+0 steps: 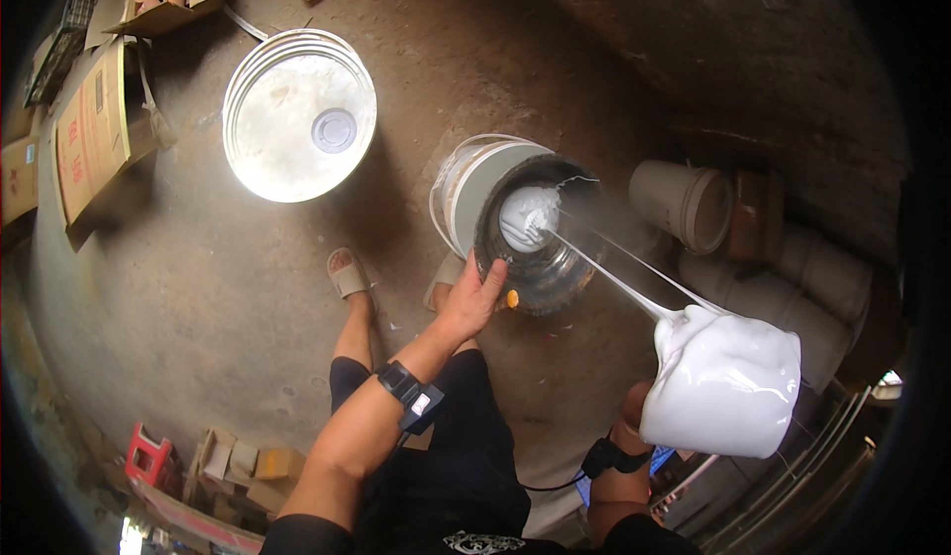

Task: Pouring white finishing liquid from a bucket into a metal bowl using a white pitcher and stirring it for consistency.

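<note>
My left hand (475, 298) grips the near left rim of a dark, round funnel-like vessel (565, 283), thumb over the edge. The vessel sits tilted on a white bucket (466, 194) and has thick white liquid (527, 220) at its centre. At the right, a tub-shaped container (728, 382) hangs raised, coated in glossy white liquid. Stretchy white strands (624, 288) run from it down to the vessel. My right hand (635, 404) is mostly hidden behind this container and appears to hold it up; its fingers do not show.
A white lidded bucket (297, 124) stands on the floor, far left. Several pale buckets (674, 199) lie or stand by the right wall. Cardboard boxes (94, 139) line the left side; a red stool (151, 456) stands lower left. My sandalled feet (347, 276) are near the bucket.
</note>
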`<state>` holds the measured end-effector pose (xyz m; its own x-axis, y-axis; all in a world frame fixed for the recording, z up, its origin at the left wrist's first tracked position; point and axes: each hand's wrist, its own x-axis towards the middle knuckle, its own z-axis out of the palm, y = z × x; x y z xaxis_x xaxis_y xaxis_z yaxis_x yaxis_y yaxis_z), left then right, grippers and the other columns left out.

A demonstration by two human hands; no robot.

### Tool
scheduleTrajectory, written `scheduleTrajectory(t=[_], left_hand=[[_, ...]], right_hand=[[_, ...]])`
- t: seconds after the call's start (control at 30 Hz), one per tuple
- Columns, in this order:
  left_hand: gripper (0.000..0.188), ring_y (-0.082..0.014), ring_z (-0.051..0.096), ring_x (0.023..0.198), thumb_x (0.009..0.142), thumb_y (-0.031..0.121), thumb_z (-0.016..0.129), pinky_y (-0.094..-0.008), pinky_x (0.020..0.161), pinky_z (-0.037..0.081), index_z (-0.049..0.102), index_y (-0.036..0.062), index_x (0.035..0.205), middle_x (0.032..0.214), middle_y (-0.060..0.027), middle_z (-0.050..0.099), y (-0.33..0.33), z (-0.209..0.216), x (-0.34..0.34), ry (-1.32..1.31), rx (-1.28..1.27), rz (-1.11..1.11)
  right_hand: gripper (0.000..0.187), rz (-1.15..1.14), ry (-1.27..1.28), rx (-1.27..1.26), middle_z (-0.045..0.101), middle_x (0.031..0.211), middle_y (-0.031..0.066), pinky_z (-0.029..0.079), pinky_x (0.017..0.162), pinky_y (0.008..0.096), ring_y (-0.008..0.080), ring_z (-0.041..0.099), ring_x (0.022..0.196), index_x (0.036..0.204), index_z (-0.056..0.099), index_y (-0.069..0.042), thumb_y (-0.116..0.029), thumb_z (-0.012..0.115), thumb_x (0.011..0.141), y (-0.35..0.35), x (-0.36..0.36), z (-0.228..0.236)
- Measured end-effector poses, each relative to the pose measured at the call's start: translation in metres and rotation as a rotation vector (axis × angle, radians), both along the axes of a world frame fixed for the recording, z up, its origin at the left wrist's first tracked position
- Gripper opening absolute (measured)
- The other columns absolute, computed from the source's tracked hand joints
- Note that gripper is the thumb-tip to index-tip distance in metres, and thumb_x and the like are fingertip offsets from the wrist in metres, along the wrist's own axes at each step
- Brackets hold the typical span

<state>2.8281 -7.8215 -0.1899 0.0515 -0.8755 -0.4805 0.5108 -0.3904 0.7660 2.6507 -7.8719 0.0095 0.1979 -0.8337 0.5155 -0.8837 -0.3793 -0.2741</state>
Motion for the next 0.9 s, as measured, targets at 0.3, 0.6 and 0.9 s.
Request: scheduleTrajectory(t=[0.3, 0.6, 0.9], left_hand=[[0.059, -0.0191, 0.041, 0.122, 0.097, 0.042, 0.046, -0.0309, 0.104, 0.03, 0.033, 0.0, 0.135, 0.131, -0.0117, 0.047, 0.004, -0.006, 0.005, 0.1, 0.001, 0.039], [0.061, -0.019, 0.041, 0.122, 0.096, 0.044, 0.046, -0.0305, 0.104, 0.03, 0.032, 0.0, 0.137, 0.132, -0.0118, 0.047, 0.008, -0.013, 0.007, 0.111, 0.021, 0.042], [0.06, -0.0184, 0.041, 0.122, 0.097, 0.042, 0.046, -0.0304, 0.103, 0.031, 0.032, 0.0013, 0.138, 0.133, -0.0115, 0.047, 0.01, -0.018, 0.007, 0.128, 0.033, 0.06]], right_hand=[[0.035, 0.009, 0.021, 0.013, 0.057, 0.122, 0.0154, 0.04, 0.096, 0.0478, 0.034, 0.053, 0.11, 0.119, 0.059, -0.003, -0.023, 0.058, 0.09, 0.009, 0.002, -0.001], [0.035, 0.013, 0.041, 0.021, 0.056, 0.123, 0.0152, 0.04, 0.096, 0.0472, 0.033, 0.053, 0.111, 0.119, 0.058, -0.003, -0.022, 0.058, 0.09, 0.016, 0.002, -0.004], [0.035, 0.025, 0.054, 0.025, 0.056, 0.123, 0.0151, 0.041, 0.096, 0.0465, 0.0321, 0.053, 0.111, 0.12, 0.057, -0.003, -0.021, 0.057, 0.09, 0.02, 0.001, -0.005]])
